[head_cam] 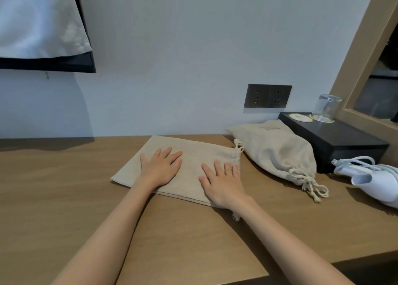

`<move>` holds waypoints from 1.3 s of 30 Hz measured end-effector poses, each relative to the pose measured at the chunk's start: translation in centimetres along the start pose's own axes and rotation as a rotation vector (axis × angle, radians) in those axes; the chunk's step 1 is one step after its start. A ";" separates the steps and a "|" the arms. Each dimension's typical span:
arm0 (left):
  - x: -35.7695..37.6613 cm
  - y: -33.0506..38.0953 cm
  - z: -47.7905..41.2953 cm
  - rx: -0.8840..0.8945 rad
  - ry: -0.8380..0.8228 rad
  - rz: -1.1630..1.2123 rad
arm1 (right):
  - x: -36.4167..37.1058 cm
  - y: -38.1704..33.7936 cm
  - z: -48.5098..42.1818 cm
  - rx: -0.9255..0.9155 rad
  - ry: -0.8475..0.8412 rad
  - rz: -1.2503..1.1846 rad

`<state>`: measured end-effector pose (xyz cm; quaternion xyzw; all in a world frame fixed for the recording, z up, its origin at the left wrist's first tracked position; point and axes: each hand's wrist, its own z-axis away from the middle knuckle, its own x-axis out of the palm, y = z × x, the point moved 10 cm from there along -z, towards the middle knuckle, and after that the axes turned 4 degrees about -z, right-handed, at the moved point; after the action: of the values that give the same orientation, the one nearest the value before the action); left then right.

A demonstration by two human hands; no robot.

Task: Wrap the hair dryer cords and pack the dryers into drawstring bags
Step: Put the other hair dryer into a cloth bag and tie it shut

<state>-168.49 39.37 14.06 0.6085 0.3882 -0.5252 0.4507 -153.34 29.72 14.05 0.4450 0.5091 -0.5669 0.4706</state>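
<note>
On bench: empty bag, flat, centre. Beside it, stuffed bag, drawstring tied; likely one dryer packed. Far right, white hair dryer, cord looped, unbagged. Pressing empty bag, spread flat: left hand, right hand.

The single wide-angle head-worn camera looks forward and down from the near edge of the wooden desktop toward the white wall along its far edge, so close that the left hand and right hand lie mid-view.
</note>
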 end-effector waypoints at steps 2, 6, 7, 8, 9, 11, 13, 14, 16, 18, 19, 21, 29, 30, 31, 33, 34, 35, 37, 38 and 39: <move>-0.2 -1.1 -0.6 -0.009 0.015 0.015 | 0.0 -0.8 -0.7 -0.009 0.014 0.002; -0.5 -2.7 -0.9 -0.034 0.044 0.023 | -0.1 -1.6 -1.5 -0.020 0.046 -0.031; -0.7 -2.6 -0.8 -0.035 0.068 0.025 | -0.1 -1.6 -1.5 -0.027 0.063 -0.046; -1.1 -2.4 -0.7 -0.035 0.105 0.030 | -0.5 -1.6 -1.5 -0.041 0.098 -0.071; -1.5 -2.2 -0.6 -0.033 0.150 0.039 | -1.0 -1.6 -1.4 -0.061 0.153 -0.122; -2.3 -1.6 -0.2 -0.021 0.237 0.062 | -2.6 -0.9 -0.7 -0.082 0.286 -0.378; -2.9 -0.6 0.3 0.003 0.295 0.078 | -3.7 0.8 0.2 -0.054 0.367 -0.681; -3.2 0.0 0.5 0.021 0.316 0.086 | -4.0 1.7 0.7 -0.046 0.394 -0.764; -3.8 1.9 1.0 0.080 0.357 0.126 | -5.0 3.3 1.7 -0.049 0.455 -0.829; -4.6 4.5 2.0 0.160 0.385 0.197 | -6.2 4.7 3.0 -0.060 0.517 -0.873; -4.9 5.9 2.5 0.198 0.390 0.231 | -6.9 5.4 3.6 -0.065 0.546 -0.868; -5.6 8.7 3.6 0.257 0.390 0.273 | -8.3 6.6 5.0 -0.070 0.587 -0.812; -7.0 18.4 5.7 0.381 0.176 0.861 | -12.8 13.6 10.1 0.007 0.699 -0.731; -7.1 19.7 5.9 0.393 0.167 0.882 | -13.3 14.6 10.8 0.018 0.709 -0.707; -7.2 21.0 5.9 0.410 0.156 0.894 | -13.7 15.5 11.5 0.026 0.720 -0.677; -7.1 23.6 5.9 0.439 0.129 0.913 | -14.4 17.6 12.9 0.045 0.747 -0.604; -6.9 24.8 5.8 0.450 0.118 0.913 | -14.7 18.7 13.6 0.059 0.757 -0.568; -6.6 26.1 5.8 0.460 0.112 0.905 | -14.9 19.9 14.3 0.078 0.765 -0.536; -6.0 28.6 5.8 0.479 0.103 0.900 | -15.0 22.5 15.5 0.129 0.772 -0.474; -5.6 29.8 5.8 0.488 0.096 0.907 | -15.1 23.8 16.1 0.160 0.775 -0.439; -5.2 31.0 5.7 0.496 0.091 0.910 | -15.2 25.1 16.7 0.189 0.779 -0.398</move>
<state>-141.63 24.83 23.37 0.8263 -0.0327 -0.3254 0.4585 -126.55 13.35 26.42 0.5596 0.6702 -0.4805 0.0826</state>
